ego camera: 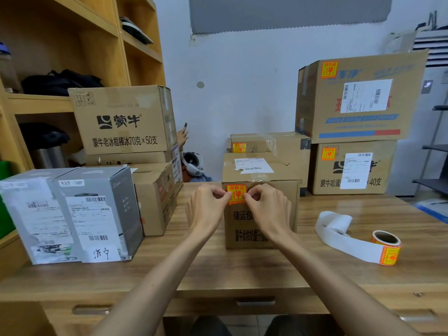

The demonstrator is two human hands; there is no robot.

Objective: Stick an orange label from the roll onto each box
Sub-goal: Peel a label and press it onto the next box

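right now the orange label (236, 194) sits between your two hands, high on the near face of the middle box (278, 214), just under its top edge and towards its left corner. your left hand (208, 207) pinches the label's left edge, thumb and forefinger curled tight. your right hand (268, 207) pinches the right edge the same way, so neither hand is nearer. the label looks nearly square and upright, bright orange with red print. it seems to lie flat on the cardboard, though whether it is fully stuck cannot be told. the next move is likely a press outward from its middle. the roll (385, 246) lies on the desk (242, 270), well off to your right.
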